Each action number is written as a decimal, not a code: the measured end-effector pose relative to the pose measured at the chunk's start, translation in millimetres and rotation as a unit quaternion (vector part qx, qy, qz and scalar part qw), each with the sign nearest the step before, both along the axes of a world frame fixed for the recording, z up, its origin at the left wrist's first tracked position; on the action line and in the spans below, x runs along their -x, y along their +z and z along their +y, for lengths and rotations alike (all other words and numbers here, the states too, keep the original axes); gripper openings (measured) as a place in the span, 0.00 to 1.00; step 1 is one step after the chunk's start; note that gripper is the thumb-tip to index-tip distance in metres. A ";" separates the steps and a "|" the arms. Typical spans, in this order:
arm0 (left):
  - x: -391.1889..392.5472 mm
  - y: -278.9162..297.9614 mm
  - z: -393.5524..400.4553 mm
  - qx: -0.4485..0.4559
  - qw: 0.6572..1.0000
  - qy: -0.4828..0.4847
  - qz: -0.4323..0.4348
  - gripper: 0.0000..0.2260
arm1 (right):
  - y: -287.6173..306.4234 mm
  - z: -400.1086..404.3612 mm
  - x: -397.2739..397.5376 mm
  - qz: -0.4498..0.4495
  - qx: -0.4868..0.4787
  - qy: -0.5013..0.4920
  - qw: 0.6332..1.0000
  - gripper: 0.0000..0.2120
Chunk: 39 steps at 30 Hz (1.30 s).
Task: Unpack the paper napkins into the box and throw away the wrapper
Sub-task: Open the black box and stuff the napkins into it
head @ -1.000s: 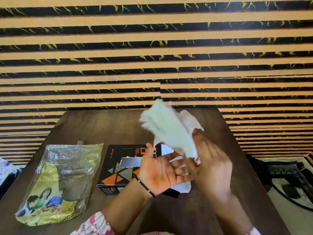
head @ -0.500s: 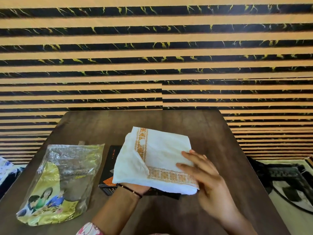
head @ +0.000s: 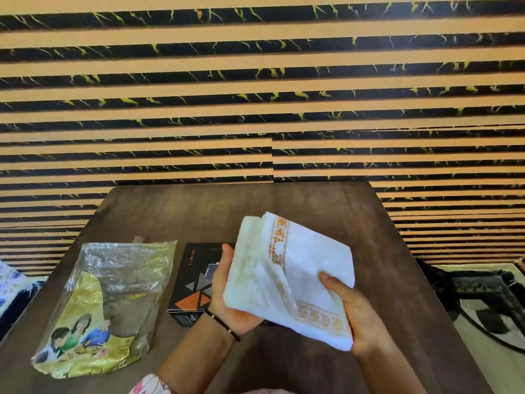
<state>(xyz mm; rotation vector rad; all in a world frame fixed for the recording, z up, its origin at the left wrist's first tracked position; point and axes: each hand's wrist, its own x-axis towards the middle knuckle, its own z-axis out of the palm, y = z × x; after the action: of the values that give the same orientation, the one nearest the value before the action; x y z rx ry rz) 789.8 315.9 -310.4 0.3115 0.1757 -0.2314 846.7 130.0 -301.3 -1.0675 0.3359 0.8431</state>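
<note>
A stack of white paper napkins (head: 306,268) with an orange printed border is held above the table between both hands. My left hand (head: 227,294) cups its left edge from underneath, with a black bracelet on the wrist. My right hand (head: 352,311) grips the near right corner, thumb on top. Under and left of the stack sits a black box (head: 193,282) with orange and grey triangles, partly hidden by my left hand and the napkins. The empty yellow and clear plastic wrapper (head: 105,308) lies flat on the table at the left.
The dark wooden table (head: 284,206) stands against a wall of tan and black striped panels. A patterned rug (head: 488,302) lies on the floor at the right. Blue and white cloth (head: 11,288) shows at the left edge.
The napkins were first bunched up above my hands, then spread flat. Now the stack has shifted right and tilted, uncovering part of the box, and my right hand has moved to its corner.
</note>
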 end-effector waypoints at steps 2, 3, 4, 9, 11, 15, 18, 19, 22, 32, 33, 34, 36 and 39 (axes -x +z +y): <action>1.6 3.1 -0.8 -0.033 0.999 -0.029 0.006 0.36 | 2.4 -5.5 -5.2 -0.017 0.013 -0.018 1.000 0.26; 0.6 4.3 -0.7 -0.059 0.997 -0.035 0.033 0.37 | 2.4 -8.5 -8.2 -0.028 0.016 -0.024 0.999 0.25; 0.5 4.6 -0.5 -0.080 0.995 -0.041 0.042 0.38 | 2.7 -11.5 -10.6 -0.040 0.019 -0.024 0.999 0.24; -1.5 11.8 1.8 -0.212 0.972 -0.054 0.090 0.33 | 8.2 -20.9 -15.7 -0.131 0.055 -0.019 0.990 0.13; -4.3 13.2 5.9 -0.260 0.958 -0.055 0.107 0.31 | 9.5 -21.6 -14.8 -0.180 0.089 -0.018 0.979 0.10; -8.6 14.7 6.3 -0.363 0.920 -0.098 0.106 0.30 | 9.3 -16.7 -9.8 -0.282 0.197 0.003 0.939 0.06; -8.3 14.6 0.4 -0.448 0.879 -0.130 0.095 0.28 | 8.1 -9.4 -5.0 -0.351 0.278 0.015 0.894 0.09; -8.2 14.8 -2.3 -0.477 0.865 -0.131 0.088 0.28 | 7.7 -7.9 -3.6 -0.367 0.293 0.023 0.883 0.11; -9.5 11.7 -6.8 -0.539 0.833 -0.099 0.075 0.20 | 9.2 -8.0 -0.6 -0.374 0.268 0.030 0.887 0.12; -12.7 24.5 -7.6 -0.508 0.854 -0.114 0.006 0.30 | 11.5 -49.7 -18.9 -0.128 -0.054 0.041 0.989 0.46; -12.7 26.7 -8.9 -0.515 0.849 -0.116 -0.002 0.30 | 11.5 -50.8 -18.7 -0.130 -0.052 0.043 0.989 0.46; -12.3 28.4 -10.3 -0.519 0.847 -0.112 -0.008 0.31 | 10.6 -51.4 -19.1 -0.131 -0.052 0.041 0.989 0.47; -12.6 31.5 -11.6 -0.512 0.853 -0.104 -0.021 0.32 | 9.9 -53.2 -20.2 -0.137 -0.054 0.033 0.988 0.48; -13.3 34.6 -12.4 -0.486 0.867 -0.105 -0.039 0.34 | 10.9 -56.7 -21.3 -0.146 -0.059 0.034 0.987 0.46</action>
<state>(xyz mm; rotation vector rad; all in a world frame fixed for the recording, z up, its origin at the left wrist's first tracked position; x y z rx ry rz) 803.2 303.5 -275.8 1.3543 0.1673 -0.3345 868.1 73.3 -290.4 -1.0794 0.0036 0.7441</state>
